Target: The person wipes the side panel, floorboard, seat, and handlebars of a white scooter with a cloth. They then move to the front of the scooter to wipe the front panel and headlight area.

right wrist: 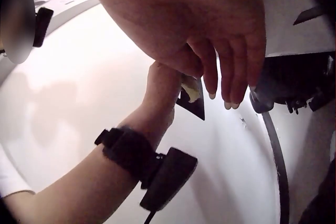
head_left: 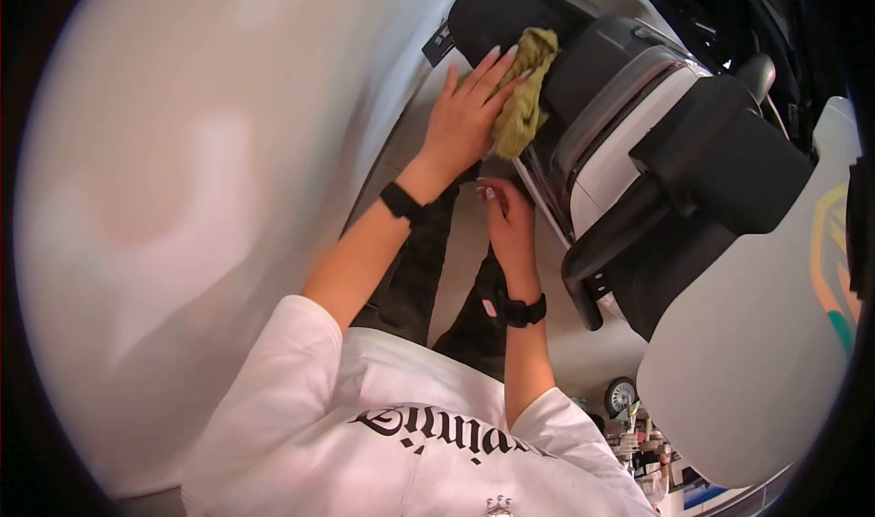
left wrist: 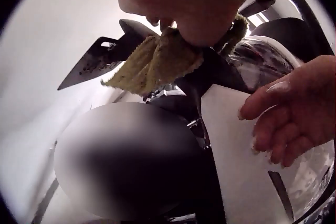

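My left hand point(head_left: 465, 116) lies with its fingers spread and fairly straight over an olive-green cloth point(head_left: 521, 125). Beneath the cloth is a smooth black rounded part point(head_left: 510, 11) of a vehicle. In the left wrist view the cloth point(left wrist: 157, 66) hangs in folds below the left hand point(left wrist: 194, 3), its thumb side hidden. Lower and closer to the body, my right hand point(head_left: 512, 221) hangs loosely curled with nothing in it. The right wrist view shows the right hand's fingers point(right wrist: 236, 69) drooping downward, the left forearm behind them.
Right of the cloth are a lamp lens point(head_left: 620, 93), a white panel point(head_left: 629, 143) and a bulky black part point(head_left: 729, 152). A big pale curved surface point(head_left: 200, 198) rises at left. A pale board with a coloured mark point(head_left: 729, 362) stands at right, near a wheel point(head_left: 622, 396).
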Available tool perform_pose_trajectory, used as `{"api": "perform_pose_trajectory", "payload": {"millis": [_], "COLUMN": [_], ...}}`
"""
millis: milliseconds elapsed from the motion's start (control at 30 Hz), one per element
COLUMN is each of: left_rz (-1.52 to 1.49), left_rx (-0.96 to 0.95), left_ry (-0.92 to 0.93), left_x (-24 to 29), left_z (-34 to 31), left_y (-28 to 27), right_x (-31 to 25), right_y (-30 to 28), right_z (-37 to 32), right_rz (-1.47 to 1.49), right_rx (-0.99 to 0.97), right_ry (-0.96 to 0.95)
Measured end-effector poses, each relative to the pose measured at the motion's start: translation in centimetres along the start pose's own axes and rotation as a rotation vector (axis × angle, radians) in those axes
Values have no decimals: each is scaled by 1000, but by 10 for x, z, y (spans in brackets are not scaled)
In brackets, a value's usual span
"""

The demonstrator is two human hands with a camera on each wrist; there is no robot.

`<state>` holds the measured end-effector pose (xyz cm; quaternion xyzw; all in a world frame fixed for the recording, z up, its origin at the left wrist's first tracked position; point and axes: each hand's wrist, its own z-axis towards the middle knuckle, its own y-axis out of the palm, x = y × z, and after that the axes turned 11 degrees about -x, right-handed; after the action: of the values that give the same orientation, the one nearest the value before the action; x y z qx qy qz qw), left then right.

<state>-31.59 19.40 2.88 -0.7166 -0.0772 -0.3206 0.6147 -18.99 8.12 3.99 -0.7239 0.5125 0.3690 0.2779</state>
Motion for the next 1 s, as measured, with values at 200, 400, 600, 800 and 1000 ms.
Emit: {"api": "perform_pose_trajectory", "payload": {"millis": [200,400,600,800,1000], "left_rz": [118,287,-131,92,-137], "left_rx": [-21,180,272,332,27], "left_ry": [-28,66,-81,-202,-306], "left_x": [0,-34,-43,-3,51], "left_z": [2,83,72,-16,-71], "left_y": [-10,-23,-37,-2,23], "right_x": [0,9,0,9,37], "right_y": [-1,-6,-6,8,4], "right_z": [-2,-4,-2,6,9], "right_rz": [-69,-68,-77,58,-146], "right_rx": [18,23,-38,-74,-89], "right_ry": [33,15,26,18,8]}}
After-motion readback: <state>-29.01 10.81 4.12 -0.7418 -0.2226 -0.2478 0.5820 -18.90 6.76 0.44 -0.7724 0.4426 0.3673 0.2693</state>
